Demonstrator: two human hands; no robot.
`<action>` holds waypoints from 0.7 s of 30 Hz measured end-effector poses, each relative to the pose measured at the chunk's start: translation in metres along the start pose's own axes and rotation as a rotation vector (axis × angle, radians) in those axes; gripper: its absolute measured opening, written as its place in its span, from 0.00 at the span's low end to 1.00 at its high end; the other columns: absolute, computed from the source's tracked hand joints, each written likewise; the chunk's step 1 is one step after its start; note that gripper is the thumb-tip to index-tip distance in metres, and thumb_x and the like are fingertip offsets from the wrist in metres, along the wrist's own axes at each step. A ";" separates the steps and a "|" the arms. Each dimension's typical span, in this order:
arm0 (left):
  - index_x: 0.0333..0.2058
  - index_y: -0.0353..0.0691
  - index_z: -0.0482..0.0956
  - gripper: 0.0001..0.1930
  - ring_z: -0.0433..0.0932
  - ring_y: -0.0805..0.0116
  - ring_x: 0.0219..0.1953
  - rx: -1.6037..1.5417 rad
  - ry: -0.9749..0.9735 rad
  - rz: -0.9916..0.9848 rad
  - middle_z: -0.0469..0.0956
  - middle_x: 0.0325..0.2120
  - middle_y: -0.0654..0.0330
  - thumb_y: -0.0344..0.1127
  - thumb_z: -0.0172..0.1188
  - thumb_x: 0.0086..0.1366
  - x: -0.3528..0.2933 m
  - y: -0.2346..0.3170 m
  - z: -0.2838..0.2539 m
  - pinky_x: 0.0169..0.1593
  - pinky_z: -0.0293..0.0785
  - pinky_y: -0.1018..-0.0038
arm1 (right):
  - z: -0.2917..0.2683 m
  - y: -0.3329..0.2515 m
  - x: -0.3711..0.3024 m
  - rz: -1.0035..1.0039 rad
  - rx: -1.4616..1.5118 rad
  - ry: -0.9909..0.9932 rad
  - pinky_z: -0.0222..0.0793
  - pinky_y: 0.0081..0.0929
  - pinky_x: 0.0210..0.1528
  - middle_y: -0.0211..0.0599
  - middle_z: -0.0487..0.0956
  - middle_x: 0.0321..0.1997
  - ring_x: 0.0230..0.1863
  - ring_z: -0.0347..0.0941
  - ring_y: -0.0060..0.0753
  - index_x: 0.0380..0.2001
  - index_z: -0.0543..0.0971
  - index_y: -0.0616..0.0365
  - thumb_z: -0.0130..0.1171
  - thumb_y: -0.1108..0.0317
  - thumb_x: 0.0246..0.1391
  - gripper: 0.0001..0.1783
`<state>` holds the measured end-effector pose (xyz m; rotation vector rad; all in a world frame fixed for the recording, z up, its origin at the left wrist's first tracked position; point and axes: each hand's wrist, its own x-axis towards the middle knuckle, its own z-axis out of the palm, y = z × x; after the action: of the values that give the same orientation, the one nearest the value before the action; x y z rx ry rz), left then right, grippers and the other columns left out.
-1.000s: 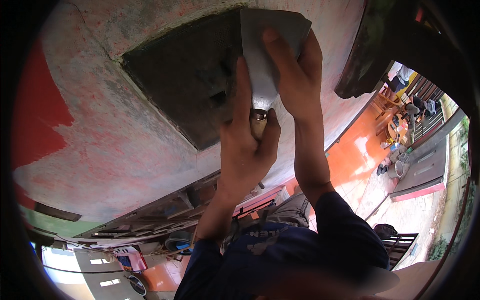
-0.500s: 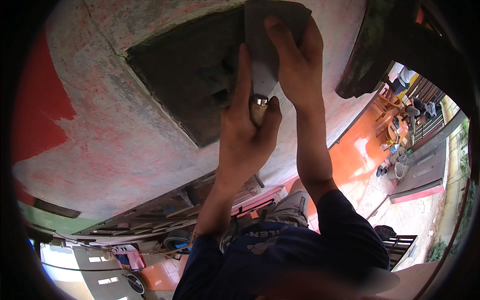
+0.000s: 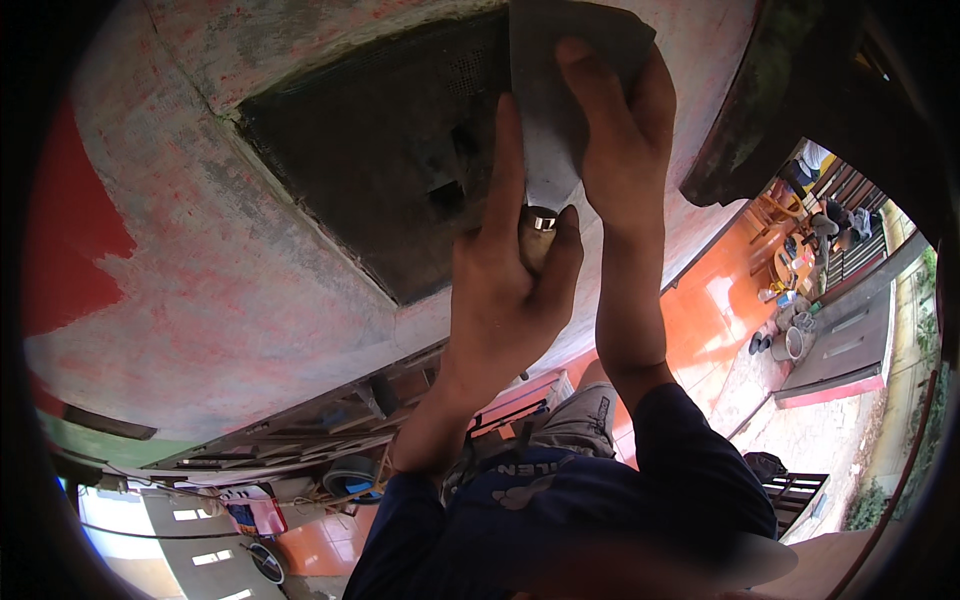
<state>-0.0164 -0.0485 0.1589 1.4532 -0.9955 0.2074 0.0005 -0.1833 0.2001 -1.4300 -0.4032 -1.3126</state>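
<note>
A putty knife [image 3: 548, 125] with a wide grey blade, a shiny metal collar and a pale handle is held blade-up before the wall. My left hand [image 3: 505, 290] is closed round the handle, its index finger stretched up along the blade's left edge. Higher on the right, my right hand [image 3: 628, 160] pinches the broad blade, thumb on the near face and fingers behind it. Beyond the knife, a dark rectangular panel [image 3: 350, 170] is set in the wall. Whether the blade touches anything behind it is hidden.
The patchy grey-pink wall [image 3: 190, 280] has a red painted area [image 3: 70, 240] at left. A dark overhanging piece [image 3: 720, 165] juts in at right. Farther right, on an orange tiled floor [image 3: 715, 310], are chairs, a round table, people and buckets [image 3: 795, 343].
Both hands and the putty knife have shifted slightly right and down in the picture. More of the dark panel shows left of the blade. The grip looks the same.
</note>
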 end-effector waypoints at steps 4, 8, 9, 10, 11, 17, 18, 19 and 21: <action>0.72 0.33 0.47 0.41 0.73 0.77 0.26 0.033 0.007 0.031 0.80 0.35 0.53 0.24 0.54 0.62 0.000 0.000 0.001 0.30 0.69 0.79 | 0.001 0.006 -0.001 0.030 0.099 0.032 0.70 0.22 0.43 0.32 0.81 0.39 0.40 0.74 0.20 0.45 0.76 0.64 0.57 0.68 0.63 0.11; 0.72 0.33 0.45 0.41 0.75 0.75 0.25 0.039 0.020 0.075 0.80 0.34 0.51 0.23 0.54 0.62 0.002 -0.002 0.005 0.29 0.70 0.78 | 0.000 0.011 -0.001 0.079 0.123 0.035 0.71 0.22 0.43 0.32 0.81 0.40 0.41 0.74 0.21 0.45 0.77 0.64 0.58 0.68 0.62 0.12; 0.72 0.32 0.45 0.41 0.74 0.76 0.25 0.037 0.019 0.079 0.80 0.32 0.52 0.24 0.54 0.62 0.002 -0.002 0.005 0.28 0.69 0.78 | -0.001 0.010 0.000 0.087 0.115 0.034 0.71 0.22 0.43 0.32 0.81 0.39 0.41 0.74 0.20 0.45 0.77 0.64 0.58 0.68 0.62 0.12; 0.72 0.32 0.45 0.41 0.74 0.76 0.24 0.034 0.017 0.083 0.79 0.30 0.54 0.24 0.54 0.62 0.002 -0.002 0.006 0.28 0.68 0.78 | -0.001 0.009 0.000 0.096 0.107 0.032 0.71 0.22 0.43 0.32 0.81 0.39 0.41 0.74 0.20 0.45 0.77 0.64 0.58 0.68 0.61 0.12; 0.72 0.32 0.44 0.42 0.73 0.77 0.23 0.032 0.015 0.088 0.79 0.29 0.55 0.24 0.54 0.62 0.002 -0.001 0.006 0.27 0.67 0.78 | -0.001 0.007 0.000 0.123 0.125 0.042 0.71 0.22 0.43 0.32 0.81 0.39 0.41 0.74 0.20 0.44 0.77 0.64 0.58 0.68 0.61 0.12; 0.72 0.31 0.43 0.42 0.67 0.81 0.20 0.033 -0.057 -0.081 0.72 0.20 0.64 0.25 0.54 0.63 -0.003 0.018 -0.001 0.23 0.61 0.79 | 0.001 -0.017 -0.004 0.266 0.084 0.106 0.70 0.21 0.42 0.32 0.81 0.38 0.39 0.74 0.20 0.43 0.78 0.64 0.59 0.66 0.61 0.12; 0.72 0.31 0.43 0.42 0.66 0.81 0.19 0.034 -0.056 -0.079 0.72 0.20 0.64 0.25 0.54 0.63 -0.004 0.019 -0.002 0.23 0.60 0.79 | 0.002 -0.019 -0.005 0.291 0.097 0.111 0.70 0.21 0.42 0.32 0.81 0.37 0.39 0.73 0.19 0.43 0.78 0.64 0.59 0.66 0.61 0.12; 0.72 0.31 0.43 0.42 0.66 0.81 0.19 0.034 -0.055 -0.078 0.72 0.19 0.64 0.25 0.54 0.63 -0.004 0.020 -0.002 0.23 0.60 0.79 | 0.003 -0.021 -0.006 0.317 0.110 0.116 0.69 0.21 0.42 0.32 0.81 0.37 0.39 0.73 0.19 0.43 0.78 0.64 0.59 0.66 0.61 0.12; 0.72 0.31 0.43 0.42 0.65 0.81 0.18 0.039 -0.046 -0.059 0.71 0.19 0.64 0.24 0.54 0.63 -0.004 0.019 -0.002 0.23 0.60 0.79 | 0.005 -0.020 -0.007 0.276 0.129 0.126 0.70 0.21 0.42 0.31 0.81 0.37 0.39 0.73 0.19 0.43 0.78 0.64 0.59 0.66 0.61 0.12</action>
<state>-0.0306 -0.0416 0.1710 1.5269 -0.9890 0.1512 -0.0154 -0.1692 0.2047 -1.2392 -0.1946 -1.1247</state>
